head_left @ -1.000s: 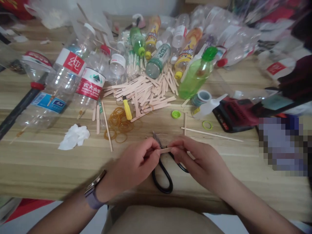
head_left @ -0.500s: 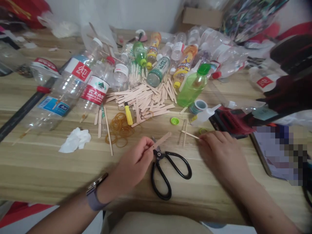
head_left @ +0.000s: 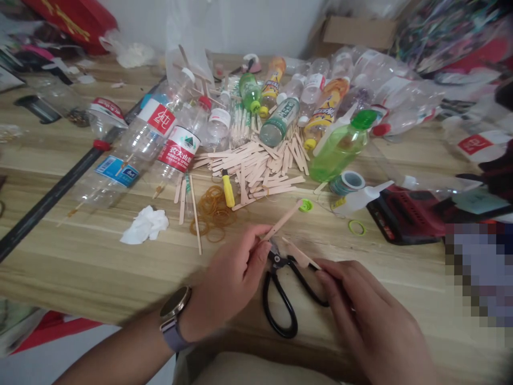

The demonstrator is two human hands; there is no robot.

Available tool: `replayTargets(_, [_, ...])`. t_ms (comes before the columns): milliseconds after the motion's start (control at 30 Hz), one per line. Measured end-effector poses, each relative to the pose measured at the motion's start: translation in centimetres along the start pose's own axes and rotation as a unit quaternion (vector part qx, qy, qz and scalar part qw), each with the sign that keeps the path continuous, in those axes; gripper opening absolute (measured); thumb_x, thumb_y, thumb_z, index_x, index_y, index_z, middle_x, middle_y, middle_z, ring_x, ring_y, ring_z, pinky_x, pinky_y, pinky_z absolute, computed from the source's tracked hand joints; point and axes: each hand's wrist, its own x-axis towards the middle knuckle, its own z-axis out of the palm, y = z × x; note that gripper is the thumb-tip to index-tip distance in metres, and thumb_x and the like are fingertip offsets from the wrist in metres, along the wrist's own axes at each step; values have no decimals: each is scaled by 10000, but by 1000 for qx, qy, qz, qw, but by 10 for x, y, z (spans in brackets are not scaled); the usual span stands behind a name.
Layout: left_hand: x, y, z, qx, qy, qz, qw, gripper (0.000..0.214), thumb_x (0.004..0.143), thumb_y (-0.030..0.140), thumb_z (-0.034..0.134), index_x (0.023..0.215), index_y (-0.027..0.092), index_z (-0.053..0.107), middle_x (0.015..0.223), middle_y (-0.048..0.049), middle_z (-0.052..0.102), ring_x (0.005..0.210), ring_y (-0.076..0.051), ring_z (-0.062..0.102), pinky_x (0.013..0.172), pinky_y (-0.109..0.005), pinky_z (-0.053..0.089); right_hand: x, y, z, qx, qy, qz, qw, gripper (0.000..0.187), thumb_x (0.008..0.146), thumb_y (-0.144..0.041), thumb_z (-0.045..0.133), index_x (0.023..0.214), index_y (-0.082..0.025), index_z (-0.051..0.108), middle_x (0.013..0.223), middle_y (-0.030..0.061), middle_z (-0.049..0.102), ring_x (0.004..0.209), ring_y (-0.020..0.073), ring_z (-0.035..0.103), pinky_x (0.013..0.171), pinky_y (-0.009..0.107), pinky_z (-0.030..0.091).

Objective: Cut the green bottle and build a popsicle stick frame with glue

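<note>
My left hand, with a watch at the wrist, pinches a flat wooden craft stick that points up and right. Between the thumb and fingers of my right hand is a small wooden stick piece, slightly blurred, its free end toward the other stick without visible contact. Black-handled scissors lie on the table under and between both hands. Beyond my left hand are tangled rubber bands and a yellow-handled tool.
A heap of craft sticks spreads across the middle. Behind it lie several plastic bottles, including a green one. A glue bottle, a tape roll and a red-black battery tool are at right. Crumpled tissue lies at left.
My right hand has lifted the crossed sticks off the table and brought them down and left, close to my left hand. The camera view has shifted left.
</note>
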Motion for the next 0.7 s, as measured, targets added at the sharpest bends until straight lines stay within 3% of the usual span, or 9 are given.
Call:
replayTargets(133, [-1,2,0,73,11,35,997,214,1004,283,407,1071,195,591,910,-39,718,803,-193,659,702,-313,478,-1,-3,2,-11,13,-4,1000,153,1026,-282,433,1119,-252,551,885,29,654,735,161,676,702,249,560])
replayTargets(567, [-4,-3,4,196,33,127,972,256,1019,238,363,1107,164,593,944,-79,745,829,-233,697,709,-358,526,-3,-5,6,-5,27,16,999,185,1018,-297,450,1114,-233,594,907,43,679,740,177,686,688,265,564])
replayTargets(700, [-6,-8,5,258,60,236,935,261,1021,179,344,1204,119,520,874,-94,733,739,-230,681,640,-354,504,-5,-4,6,-9,12,-2,1000,170,1018,-264,448,1122,-226,577,896,41,678,734,169,684,684,255,560])
